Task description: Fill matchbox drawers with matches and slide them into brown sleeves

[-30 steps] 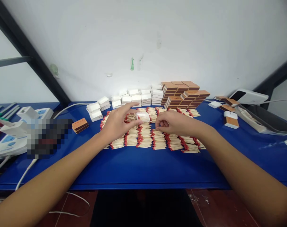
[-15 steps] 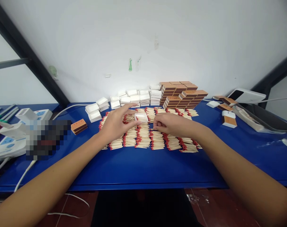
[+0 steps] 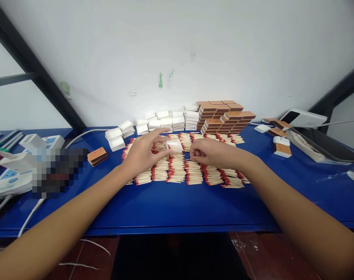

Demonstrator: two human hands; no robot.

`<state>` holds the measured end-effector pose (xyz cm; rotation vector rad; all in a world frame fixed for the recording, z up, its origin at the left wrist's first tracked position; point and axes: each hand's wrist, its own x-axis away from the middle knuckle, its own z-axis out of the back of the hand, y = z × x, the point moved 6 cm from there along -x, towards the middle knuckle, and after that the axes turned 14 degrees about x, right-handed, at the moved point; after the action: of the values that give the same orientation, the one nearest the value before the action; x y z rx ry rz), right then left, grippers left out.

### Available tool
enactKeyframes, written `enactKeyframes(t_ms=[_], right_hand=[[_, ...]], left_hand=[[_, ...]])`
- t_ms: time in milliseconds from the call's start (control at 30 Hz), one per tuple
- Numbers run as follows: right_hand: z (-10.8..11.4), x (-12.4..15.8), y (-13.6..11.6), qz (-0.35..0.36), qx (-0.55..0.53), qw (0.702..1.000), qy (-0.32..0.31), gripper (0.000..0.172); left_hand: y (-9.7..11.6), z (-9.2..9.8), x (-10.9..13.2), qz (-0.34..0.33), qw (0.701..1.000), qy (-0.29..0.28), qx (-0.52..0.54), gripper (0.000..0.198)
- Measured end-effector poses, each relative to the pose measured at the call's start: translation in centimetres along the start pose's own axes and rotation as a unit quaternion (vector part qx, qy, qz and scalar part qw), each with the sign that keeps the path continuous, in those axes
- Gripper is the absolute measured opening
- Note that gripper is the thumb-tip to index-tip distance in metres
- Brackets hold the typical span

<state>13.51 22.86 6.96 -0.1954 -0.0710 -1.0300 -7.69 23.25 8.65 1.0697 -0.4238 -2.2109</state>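
My left hand [image 3: 143,152] pinches a small white matchbox tray [image 3: 174,145] between thumb and fingers, held just above rows of red-tipped matches [image 3: 177,171] laid on the blue table [image 3: 177,210]. Beside the tray, my right hand [image 3: 212,152] is curled, its fingertips pressed together over the matches; what they hold is too small to see.
White trays [image 3: 165,121] and a pile of brown matchbox sleeves [image 3: 223,116] stand at the back by the wall. A single brown sleeve [image 3: 97,155] lies left. Power strips and cables [image 3: 25,155] fill the left side; more boxes [image 3: 281,147] and a device [image 3: 305,118] sit right.
Both hands stay almost where they were; the view has shifted slightly, and the tray remains pinched in my left hand.
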Motion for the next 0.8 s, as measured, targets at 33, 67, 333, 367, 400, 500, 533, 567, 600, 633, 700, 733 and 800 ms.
enactKeyframes(t_ms=[33, 67, 333, 367, 400, 500, 533, 567, 600, 633, 700, 733, 800], right_hand=[[-0.01, -0.03, 0.00, -0.002, 0.000, 1.000, 0.000, 0.013], [-0.01, -0.05, 0.01, -0.003, -0.001, 1.000, -0.001, 0.013], [0.11, 0.05, -0.16, -0.005, 0.005, 1.000, 0.005, 0.010], [0.15, 0.09, -0.17, -0.005, 0.003, 1.000, 0.008, 0.009], [0.19, 0.13, -0.18, -0.005, 0.000, 1.000, 0.010, 0.010], [0.19, 0.19, -0.21, -0.002, -0.005, 1.000, 0.005, 0.012], [0.15, 0.18, -0.22, -0.001, -0.004, 1.000, 0.001, 0.012], [0.13, 0.16, -0.23, -0.001, -0.003, 1.000, -0.001, 0.013], [0.12, 0.13, -0.23, -0.001, -0.002, 1.000, -0.002, 0.012], [0.12, 0.10, -0.23, -0.002, 0.000, 1.000, -0.001, 0.012], [0.16, 0.05, -0.21, -0.004, 0.007, 1.000, 0.004, 0.011], [0.19, 0.04, -0.18, -0.006, 0.009, 1.000, 0.007, 0.010], [0.18, 0.05, -0.13, -0.006, 0.012, 1.000, 0.009, 0.009]], left_hand=[[0.02, 0.00, 0.01, -0.002, 1.000, 0.000, 0.000, 0.062], [0.04, 0.00, 0.01, -0.004, 1.000, 0.000, -0.001, 0.062], [0.06, 0.05, -0.08, -0.003, 1.000, -0.002, -0.007, 0.063], [0.06, 0.05, -0.08, -0.005, 1.000, -0.002, -0.007, 0.064], [0.06, 0.04, -0.07, -0.007, 1.000, -0.001, -0.007, 0.064], [0.05, -0.01, -0.02, -0.010, 1.000, -0.002, -0.003, 0.064], [0.06, -0.02, -0.01, -0.010, 1.000, -0.003, -0.002, 0.064], [0.06, -0.01, -0.01, -0.009, 1.000, -0.003, -0.002, 0.064], [0.06, 0.00, -0.02, -0.007, 1.000, -0.003, -0.002, 0.064], [0.07, 0.01, -0.03, -0.006, 1.000, -0.003, -0.002, 0.064], [0.11, 0.05, -0.06, -0.007, 1.000, -0.003, -0.004, 0.064], [0.13, 0.06, -0.06, -0.008, 1.000, -0.003, -0.006, 0.064], [0.14, 0.07, -0.05, -0.010, 1.000, -0.002, -0.009, 0.064]])
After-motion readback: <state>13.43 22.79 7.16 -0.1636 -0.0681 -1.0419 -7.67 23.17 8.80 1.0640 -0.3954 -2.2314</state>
